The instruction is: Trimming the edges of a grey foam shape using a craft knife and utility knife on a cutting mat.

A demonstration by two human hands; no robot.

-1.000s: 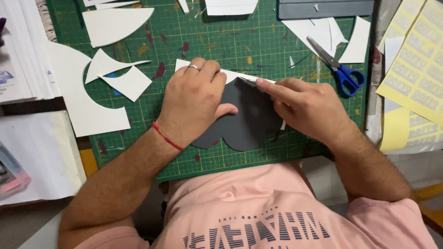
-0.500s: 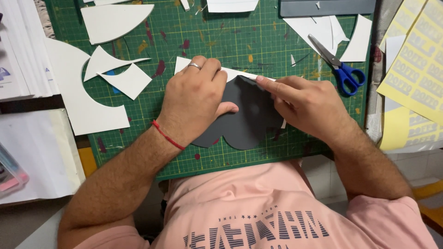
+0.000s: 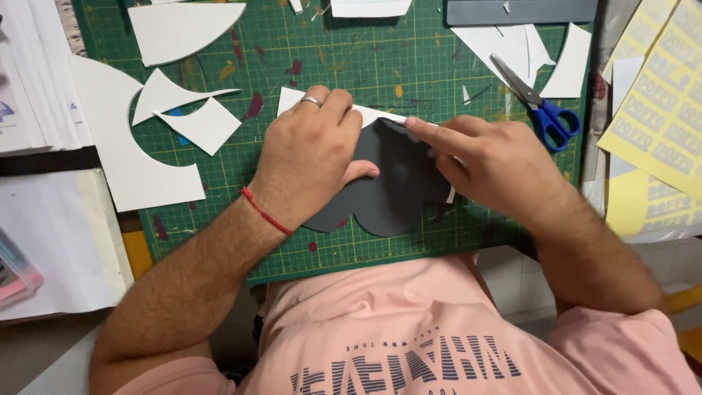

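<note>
Green gridded cutting mat (image 3: pixel 380 58) covers the desk's middle, flecked with paint and ringed by paper clutter. On it, near the front edge, lies one dark grey card shape (image 3: pixel 395 190) with a scalloped lower outline; a white sheet (image 3: pixel 292 99) shows beneath its upper edge. The left hand (image 3: pixel 314 157), ring on one finger and red cord at the wrist, presses flat on the card's left part, fingers together, thumb spread across the grey. The right hand (image 3: pixel 490 164) rests on the card's right side, its forefinger stretched out along the top edge and the other fingers curled under; whether they pinch anything I cannot tell.

Bare mat lies above the hands, between the white offcuts. To the left I count four white scraps (image 3: pixel 183 121): a big curved piece overhanging the mat's left edge, a pointed arc at top, and two small ones touching. At upper right sit more white scraps with one pair of blue-handled scissors (image 3: pixel 537 106) lying on them, blades shut. Off the mat's right edge lie yellow sticker sheets (image 3: pixel 658 110); off its left, stacked white paper (image 3: pixel 36 80).
</note>
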